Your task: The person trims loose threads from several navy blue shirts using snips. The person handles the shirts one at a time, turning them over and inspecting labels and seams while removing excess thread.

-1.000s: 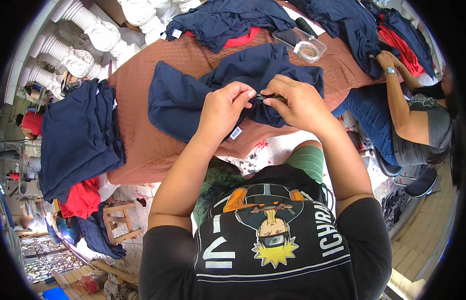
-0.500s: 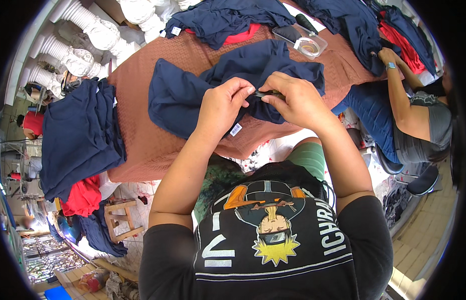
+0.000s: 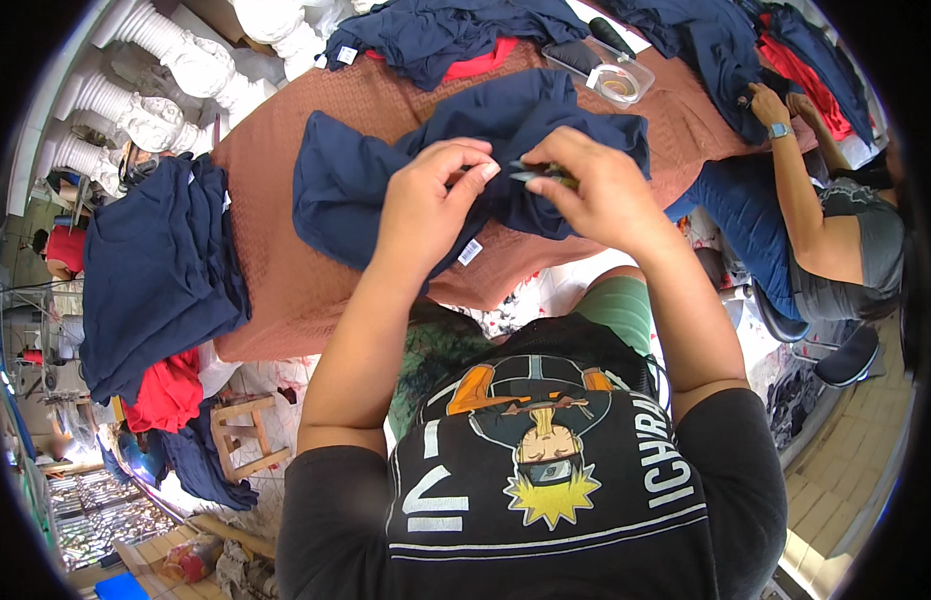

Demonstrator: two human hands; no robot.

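A navy garment (image 3: 360,185) lies bunched on the brown-covered table in front of me, a white barcode label (image 3: 469,251) at its near edge. My right hand (image 3: 590,185) is closed around small thread snips (image 3: 525,172); their blades stick out to the left, slightly apart. Just left of the blade tips, my left hand (image 3: 435,200) is above the garment with thumb and forefinger pinched together. Whatever lies in that pinch is too small or hidden to make out.
Stacked navy garments (image 3: 155,270) hang over the table's left end, above red cloth (image 3: 165,390). A clear plastic box (image 3: 625,82) and more navy garments (image 3: 415,40) lie at the far side. To the right, another person's hand (image 3: 768,105) handles dark cloth. White ornate columns (image 3: 185,55) stand far left.
My hands have moved slightly apart. The snips' blades, earlier against the left fingertips, now show in the gap. The other person's hand has shifted a little.
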